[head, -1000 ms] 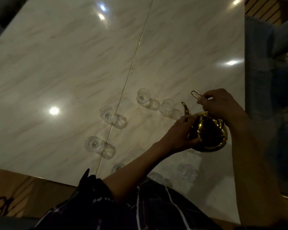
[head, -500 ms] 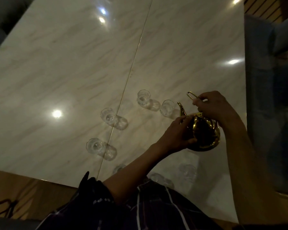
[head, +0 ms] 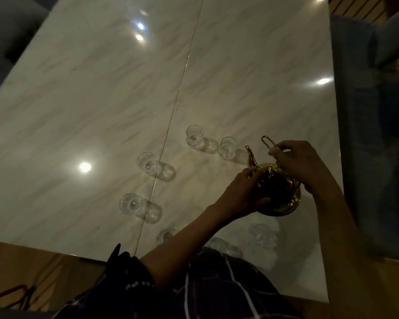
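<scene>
A shiny gold teapot [head: 283,199] stands on the pale marble table [head: 101,100] at the right. My left hand [head: 242,194] cups the pot's left side, fingers curled round its body. My right hand [head: 297,162] pinches the thin wire handle [head: 268,142] above the lid. The spout [head: 251,155] points away from me toward a small clear glass [head: 227,147]. Several more small glasses stand in a loose ring: one [head: 194,136] to its left, one [head: 149,162] and one [head: 134,204] further left.
More glasses [head: 263,234] stand near the table's front edge, partly hidden by my left forearm. A blue upholstered chair [head: 373,111] stands along the table's right edge. A thin gold seam [head: 177,104] runs down the tabletop. Wooden floor shows below.
The teapot has come slightly down and left and now stands more upright on the table. Both hands kept their hold on it.
</scene>
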`<state>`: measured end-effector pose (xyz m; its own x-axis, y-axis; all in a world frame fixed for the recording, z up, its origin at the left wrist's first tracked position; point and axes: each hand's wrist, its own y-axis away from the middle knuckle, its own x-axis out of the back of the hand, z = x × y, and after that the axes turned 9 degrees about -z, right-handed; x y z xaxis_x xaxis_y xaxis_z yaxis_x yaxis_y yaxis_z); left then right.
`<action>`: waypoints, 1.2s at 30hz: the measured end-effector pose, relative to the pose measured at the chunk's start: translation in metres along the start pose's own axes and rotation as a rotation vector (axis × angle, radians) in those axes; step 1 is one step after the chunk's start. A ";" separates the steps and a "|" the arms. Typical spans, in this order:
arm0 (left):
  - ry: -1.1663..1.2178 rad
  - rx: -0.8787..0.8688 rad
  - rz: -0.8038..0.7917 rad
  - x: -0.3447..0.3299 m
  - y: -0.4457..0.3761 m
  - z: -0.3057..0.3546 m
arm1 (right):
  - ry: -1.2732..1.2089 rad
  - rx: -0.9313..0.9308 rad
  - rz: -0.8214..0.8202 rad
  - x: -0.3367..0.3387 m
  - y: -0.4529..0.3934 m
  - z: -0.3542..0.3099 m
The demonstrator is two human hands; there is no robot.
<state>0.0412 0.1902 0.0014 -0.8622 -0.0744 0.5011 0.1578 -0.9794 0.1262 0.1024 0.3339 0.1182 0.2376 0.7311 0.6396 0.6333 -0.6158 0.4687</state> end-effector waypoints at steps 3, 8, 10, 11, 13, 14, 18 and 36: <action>-0.018 -0.004 -0.036 -0.015 0.002 0.008 | -0.045 -0.012 0.016 0.005 0.017 0.017; -0.064 -0.044 -0.095 -0.040 0.005 0.023 | -0.067 -0.037 0.053 0.015 0.044 0.045; -0.081 -0.076 -0.116 -0.050 0.006 0.028 | -0.057 -0.041 0.064 0.019 0.054 0.054; -0.085 -0.095 -0.130 -0.055 0.007 0.029 | -0.048 -0.042 0.070 0.020 0.058 0.058; -0.095 -0.122 -0.157 -0.065 0.005 0.033 | -0.030 -0.048 0.081 0.024 0.065 0.067; -0.093 -0.127 -0.171 -0.069 0.005 0.035 | -0.024 -0.056 0.085 0.025 0.067 0.072; -0.074 -0.116 -0.207 -0.088 0.004 0.046 | -0.003 -0.083 0.073 0.028 0.075 0.090; -0.035 -0.039 -0.293 -0.131 0.021 0.049 | 0.107 -0.138 0.019 0.015 0.087 0.118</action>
<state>0.1805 0.1880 -0.0198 -0.8509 0.2190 0.4776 -0.1152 -0.9646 0.2370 0.2483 0.3263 0.0968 0.1641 0.6881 0.7068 0.5205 -0.6690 0.5306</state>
